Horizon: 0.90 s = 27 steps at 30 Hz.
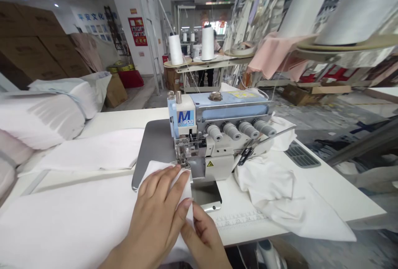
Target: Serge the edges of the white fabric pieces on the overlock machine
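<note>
My left hand (160, 204) lies flat on a piece of white fabric (155, 165), its fingers stretched toward the needle area of a blue and white overlock sewing machine (230, 113). Just below and to the right, my right hand (203, 233) pinches the fabric's right edge between thumb and fingers. The fabric's far end reaches the machine's presser foot (183, 163); whether it is under the foot is hidden by my fingertips. Its near part hangs down between my wrists.
White cloth (77, 215) spreads over the table's left side, with bundled white stacks (43, 111) behind it. Crumpled white fabric (273, 182) lies right of the machine, over the table edge. A printed ruler (242, 220) runs along the front. Thread cones (207, 43) stand farther back.
</note>
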Available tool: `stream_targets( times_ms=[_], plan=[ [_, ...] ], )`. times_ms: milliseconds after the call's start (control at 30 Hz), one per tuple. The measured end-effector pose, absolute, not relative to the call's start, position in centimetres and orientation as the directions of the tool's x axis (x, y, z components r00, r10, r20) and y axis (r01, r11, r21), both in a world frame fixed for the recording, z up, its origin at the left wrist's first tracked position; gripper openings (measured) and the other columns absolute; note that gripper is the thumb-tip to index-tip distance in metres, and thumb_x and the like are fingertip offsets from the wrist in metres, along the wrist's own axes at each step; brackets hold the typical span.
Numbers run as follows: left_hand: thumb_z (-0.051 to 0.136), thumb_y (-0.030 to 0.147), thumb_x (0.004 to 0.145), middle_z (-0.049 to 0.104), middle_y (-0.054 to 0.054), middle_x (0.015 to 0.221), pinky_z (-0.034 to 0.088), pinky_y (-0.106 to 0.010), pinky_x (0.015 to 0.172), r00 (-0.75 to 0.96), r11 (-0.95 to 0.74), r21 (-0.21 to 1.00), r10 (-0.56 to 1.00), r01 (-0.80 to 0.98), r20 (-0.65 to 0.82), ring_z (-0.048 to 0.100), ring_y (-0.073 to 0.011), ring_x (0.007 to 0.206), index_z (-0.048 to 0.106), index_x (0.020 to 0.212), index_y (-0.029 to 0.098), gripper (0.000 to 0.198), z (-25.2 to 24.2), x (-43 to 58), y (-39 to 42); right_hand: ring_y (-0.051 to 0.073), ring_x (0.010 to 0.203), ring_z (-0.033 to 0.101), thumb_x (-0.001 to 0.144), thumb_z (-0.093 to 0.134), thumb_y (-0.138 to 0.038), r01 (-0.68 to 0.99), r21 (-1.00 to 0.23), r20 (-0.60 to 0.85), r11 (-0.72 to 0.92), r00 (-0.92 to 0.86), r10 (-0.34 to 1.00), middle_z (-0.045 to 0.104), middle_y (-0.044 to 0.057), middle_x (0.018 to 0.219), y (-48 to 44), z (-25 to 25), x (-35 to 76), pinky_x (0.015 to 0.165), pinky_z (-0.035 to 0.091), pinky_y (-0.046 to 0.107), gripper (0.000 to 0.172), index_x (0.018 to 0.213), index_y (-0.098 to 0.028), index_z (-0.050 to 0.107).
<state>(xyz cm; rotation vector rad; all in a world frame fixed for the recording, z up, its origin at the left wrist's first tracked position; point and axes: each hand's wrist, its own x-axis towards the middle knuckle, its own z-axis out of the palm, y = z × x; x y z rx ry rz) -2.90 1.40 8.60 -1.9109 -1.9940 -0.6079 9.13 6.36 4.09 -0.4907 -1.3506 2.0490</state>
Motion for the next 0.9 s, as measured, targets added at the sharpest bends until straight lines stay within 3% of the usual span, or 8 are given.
stream_targets(
  times_ms=[233,333,433,533,667,733,800,900],
  plan=[
    [0.039,0.033,0.097,0.045,-0.016,0.141,0.028,-0.045,0.103,0.01,0.042,-0.091,0.862,0.995,0.507,0.038,-0.0308,0.128,0.038,0.142,0.012,0.05,8.7,-2.8,1.9,0.016,0.081,0.055,0.081,0.068,-0.039,-0.39,-0.846,-0.03,-0.365,-0.648,0.761,0.065,0.0,0.084,6.2,3.5,8.8,0.073,0.044,0.024,0.018,0.093,-0.025,0.065],
    [0.039,0.031,0.097,0.043,-0.017,0.142,0.029,-0.044,0.104,0.03,0.023,-0.097,0.859,0.995,0.511,0.035,-0.0304,0.132,0.036,0.141,0.008,0.05,8.8,-2.8,2.0,0.016,0.075,0.056,0.082,0.067,-0.04,-0.386,-0.848,-0.025,-0.364,-0.656,0.755,0.065,0.0,0.081,6.1,3.5,8.8,0.07,0.045,0.025,0.018,0.091,-0.025,0.064],
    [0.039,0.027,0.096,0.042,-0.018,0.143,0.032,-0.043,0.104,0.024,-0.006,-0.034,0.846,0.999,0.532,0.032,-0.0289,0.134,0.042,0.131,0.006,0.041,8.9,-2.9,1.6,0.018,0.072,0.058,0.082,0.065,-0.044,-0.352,-0.872,-0.022,-0.341,-0.668,0.744,0.065,0.001,0.078,6.0,3.4,9.0,0.073,0.047,0.03,0.024,0.092,-0.023,0.065],
    [0.039,0.026,0.096,0.045,-0.017,0.141,0.038,-0.042,0.103,0.005,-0.021,0.024,0.849,0.999,0.528,0.035,-0.0275,0.133,0.046,0.121,0.009,0.03,9.3,-3.2,1.6,0.021,0.084,0.061,0.083,0.064,-0.047,-0.318,-0.879,-0.05,-0.355,-0.68,0.731,0.069,0.004,0.087,6.0,3.3,9.1,0.08,0.047,0.033,0.032,0.102,-0.021,0.066],
    [0.031,0.029,0.098,0.058,-0.016,0.124,0.047,-0.042,0.094,-0.071,0.01,0.146,0.907,0.989,0.415,0.051,-0.0273,0.118,0.05,0.112,0.012,0.029,11.4,-5.0,3.1,0.024,0.094,0.064,0.085,0.062,-0.047,-0.258,-0.838,-0.132,-0.481,-0.759,0.638,0.072,0.006,0.101,6.1,3.4,9.4,0.086,0.048,0.037,0.039,0.115,-0.021,0.062],
    [0.026,0.032,0.099,0.063,-0.012,0.111,0.049,-0.042,0.088,-0.153,0.06,0.271,0.929,0.961,0.338,0.058,-0.0257,0.104,0.054,0.106,0.015,0.034,12.7,-6.9,3.7,0.024,0.1,0.063,0.086,0.063,-0.045,-0.224,-0.859,-0.131,-0.46,-0.773,0.621,0.07,0.007,0.109,6.1,3.6,9.6,0.091,0.046,0.039,0.041,0.118,-0.021,0.06],
    [0.027,0.036,0.098,0.063,-0.01,0.11,0.048,-0.041,0.091,-0.278,0.132,0.377,0.889,0.917,0.363,0.058,-0.0249,0.103,0.058,0.101,0.017,0.036,13.4,-8.8,3.3,0.024,0.106,0.062,0.085,0.064,-0.044,-0.191,-0.894,-0.121,-0.404,-0.767,0.63,0.068,0.008,0.116,6.2,3.8,9.9,0.095,0.045,0.039,0.043,0.122,-0.021,0.058],
    [0.04,0.048,0.093,0.063,-0.009,0.105,0.047,-0.04,0.091,-0.564,0.288,0.548,0.699,0.785,0.44,0.057,-0.0271,0.105,0.061,0.088,0.019,0.035,12.7,-9.7,0.6,0.024,0.112,0.059,0.086,0.064,-0.041,-0.154,-0.916,-0.121,-0.37,-0.774,0.622,0.065,0.008,0.124,6.3,3.9,10.2,0.097,0.045,0.039,0.046,0.127,-0.023,0.053]
  ],
)
